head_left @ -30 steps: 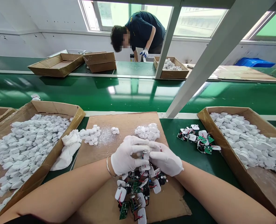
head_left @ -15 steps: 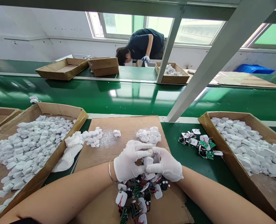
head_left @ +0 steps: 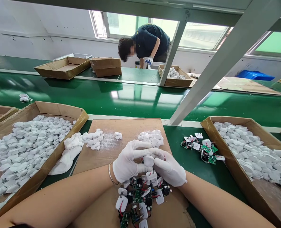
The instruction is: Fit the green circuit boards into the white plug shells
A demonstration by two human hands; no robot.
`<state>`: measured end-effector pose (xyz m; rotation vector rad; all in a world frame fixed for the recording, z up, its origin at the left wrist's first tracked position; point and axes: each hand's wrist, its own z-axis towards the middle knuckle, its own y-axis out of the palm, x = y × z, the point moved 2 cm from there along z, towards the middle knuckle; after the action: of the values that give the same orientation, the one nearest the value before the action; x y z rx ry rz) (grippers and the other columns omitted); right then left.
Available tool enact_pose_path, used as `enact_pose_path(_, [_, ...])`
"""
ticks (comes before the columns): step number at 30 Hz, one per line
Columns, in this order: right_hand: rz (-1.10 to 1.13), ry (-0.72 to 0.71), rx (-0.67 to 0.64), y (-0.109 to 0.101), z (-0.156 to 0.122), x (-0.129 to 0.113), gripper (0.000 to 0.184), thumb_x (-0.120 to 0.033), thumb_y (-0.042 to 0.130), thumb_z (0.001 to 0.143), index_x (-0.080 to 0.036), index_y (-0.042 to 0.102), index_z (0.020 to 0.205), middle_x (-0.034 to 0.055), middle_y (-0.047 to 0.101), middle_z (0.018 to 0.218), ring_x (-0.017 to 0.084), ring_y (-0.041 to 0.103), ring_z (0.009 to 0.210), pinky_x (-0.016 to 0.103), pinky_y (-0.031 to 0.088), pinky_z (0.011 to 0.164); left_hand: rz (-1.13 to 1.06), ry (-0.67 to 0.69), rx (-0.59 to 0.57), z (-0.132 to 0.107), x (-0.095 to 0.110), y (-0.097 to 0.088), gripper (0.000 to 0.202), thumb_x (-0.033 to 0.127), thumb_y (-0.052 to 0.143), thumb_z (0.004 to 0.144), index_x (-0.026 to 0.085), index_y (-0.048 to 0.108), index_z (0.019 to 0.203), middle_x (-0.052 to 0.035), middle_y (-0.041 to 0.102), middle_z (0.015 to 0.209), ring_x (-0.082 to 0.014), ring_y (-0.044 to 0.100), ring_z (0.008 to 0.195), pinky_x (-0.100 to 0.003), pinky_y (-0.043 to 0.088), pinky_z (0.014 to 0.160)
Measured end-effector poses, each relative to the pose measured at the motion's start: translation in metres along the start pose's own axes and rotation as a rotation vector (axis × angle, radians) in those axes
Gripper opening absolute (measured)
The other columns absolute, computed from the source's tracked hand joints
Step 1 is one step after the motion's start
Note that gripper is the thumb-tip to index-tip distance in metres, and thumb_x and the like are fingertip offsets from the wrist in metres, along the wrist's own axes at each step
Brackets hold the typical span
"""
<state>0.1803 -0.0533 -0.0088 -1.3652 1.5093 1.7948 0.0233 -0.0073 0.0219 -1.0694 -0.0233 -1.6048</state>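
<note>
Risen a little, the co-worker (head_left: 148, 42) bends beyond the green conveyor belt (head_left: 131, 91).

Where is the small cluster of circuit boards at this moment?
Head view: the circuit boards lie on the green belt right of the cardboard sheet, beyond the right hand, beside the white-casing box.

Cardboard boxes (head_left: 59, 110) heaped with white plastic casings (head_left: 28, 139) lie along a green conveyor belt (head_left: 88, 99); beyond it, a gloved co-worker (head_left: 148, 41) leans near another box (head_left: 175, 83), with a blue crate (head_left: 254, 75) farther right.
</note>
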Motion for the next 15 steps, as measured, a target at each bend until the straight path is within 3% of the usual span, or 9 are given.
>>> enact_pose_path(7, [0.031, 0.092, -0.098, 0.005, 0.002, -0.002, 0.033, -0.044, 0.070, 0.079, -0.012, 0.070, 0.089, 0.0115, 0.068, 0.091, 0.021, 0.062, 0.083, 0.034, 0.050, 0.076, -0.002, -0.023, -0.047, -0.010, -0.006, 0.009, 0.050, 0.043, 0.078, 0.069, 0.028, 0.068, 0.116, -0.0097, 0.062, 0.119, -0.0245, 0.057, 0.109, -0.041, 0.047, 0.097])
enact_pose_path(10, [0.016, 0.090, -0.064, 0.005, 0.002, -0.001, 0.034, -0.044, 0.069, 0.080, -0.011, 0.070, 0.086, 0.0106, 0.068, 0.089, 0.018, 0.060, 0.076, 0.032, 0.050, 0.071, 0.059, -0.051, -0.067, -0.009, -0.005, 0.011, 0.044, 0.038, 0.074, 0.074, 0.028, 0.067, 0.117, -0.0090, 0.063, 0.119, -0.0233, 0.058, 0.108, -0.040, 0.048, 0.096])
enact_pose_path(15, [-0.201, 0.063, 0.040, 0.000, -0.002, 0.001, 0.027, -0.037, 0.067, 0.084, -0.012, 0.065, 0.074, 0.0028, 0.062, 0.067, 0.011, 0.052, 0.060, 0.024, 0.044, 0.058, 0.110, 0.035, -0.039, -0.003, -0.001, 0.011, 0.030, 0.038, 0.066, 0.082, 0.025, 0.070, 0.109, -0.0084, 0.068, 0.103, -0.0192, 0.062, 0.092, -0.035, 0.051, 0.085])
